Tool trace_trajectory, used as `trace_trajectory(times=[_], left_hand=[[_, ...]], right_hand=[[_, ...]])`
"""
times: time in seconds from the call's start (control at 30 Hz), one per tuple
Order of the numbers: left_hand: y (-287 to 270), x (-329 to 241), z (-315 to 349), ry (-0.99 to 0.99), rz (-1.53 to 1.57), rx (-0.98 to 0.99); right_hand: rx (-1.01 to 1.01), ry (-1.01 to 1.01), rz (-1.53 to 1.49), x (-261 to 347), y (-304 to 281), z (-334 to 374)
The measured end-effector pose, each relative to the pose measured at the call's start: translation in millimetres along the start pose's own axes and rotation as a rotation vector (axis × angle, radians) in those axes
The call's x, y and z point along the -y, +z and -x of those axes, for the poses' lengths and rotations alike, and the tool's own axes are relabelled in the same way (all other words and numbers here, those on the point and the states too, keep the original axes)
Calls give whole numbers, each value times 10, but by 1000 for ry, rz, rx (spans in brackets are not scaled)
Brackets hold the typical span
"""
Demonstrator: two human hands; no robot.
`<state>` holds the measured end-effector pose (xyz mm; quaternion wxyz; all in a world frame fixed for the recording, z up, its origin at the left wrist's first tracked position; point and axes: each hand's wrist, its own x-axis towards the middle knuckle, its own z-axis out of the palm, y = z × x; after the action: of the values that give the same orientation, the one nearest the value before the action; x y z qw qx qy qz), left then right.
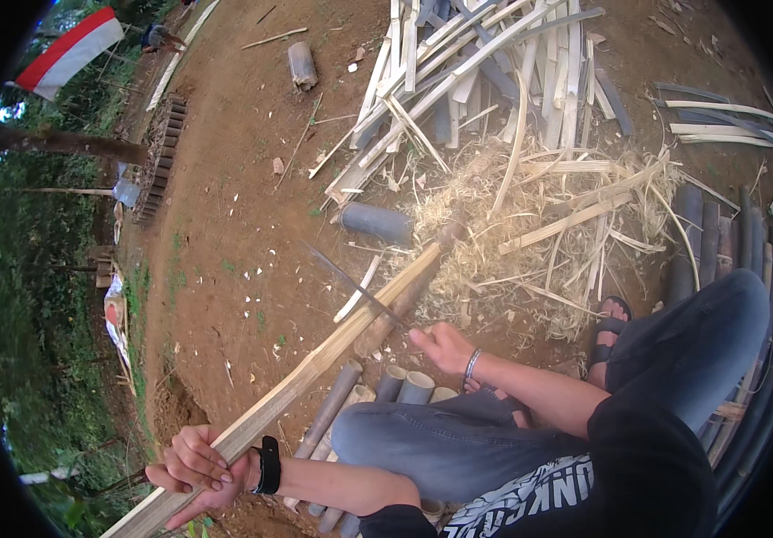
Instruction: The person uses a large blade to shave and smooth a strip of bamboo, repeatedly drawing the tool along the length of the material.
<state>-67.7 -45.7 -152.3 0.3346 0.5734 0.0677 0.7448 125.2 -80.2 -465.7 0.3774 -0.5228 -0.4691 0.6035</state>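
Note:
A long pale bamboo strip (315, 363) slants from the lower left up to the middle, its far end against a brown wooden post (451, 235). My left hand (198, 462), with a black band at the wrist, is wrapped round the strip's near part. In my right hand (443, 348) is a knife with a long, thin dark blade (343, 276); its handle is hidden by my fingers. The blade crosses the strip below its far end and its tip points up and left. Whether the edge bites into the strip I cannot tell.
Curly bamboo shavings (494, 224) heap beyond the post. Split bamboo strips (458, 81) are piled at the far side. A dark bamboo section (375, 222) lies near the post. Cut bamboo pieces (337, 403) lie beside my knee, and bamboo poles (770, 278) line the right.

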Motion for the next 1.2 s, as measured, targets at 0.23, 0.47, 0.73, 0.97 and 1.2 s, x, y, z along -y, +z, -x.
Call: trace_trajectory(times=[0.23,0.47,0.73,0.97,1.2], left_hand=[[121,6,-5,-46,-238,-67],[436,329,-138,-142,-290,-229],[529,299,-7,-139,-211,-91],[334,37,265,-173,-57,85],[269,110,395,-232,328,493]], right_hand=[[-78,100,77,2,0,-51],[-66,47,192,-220,-322,-227],[-139,288,43,-619,-298,-130],[-82,195,59,-601,-305,-95],[-201,542,-155,-1138,-606,-219]])
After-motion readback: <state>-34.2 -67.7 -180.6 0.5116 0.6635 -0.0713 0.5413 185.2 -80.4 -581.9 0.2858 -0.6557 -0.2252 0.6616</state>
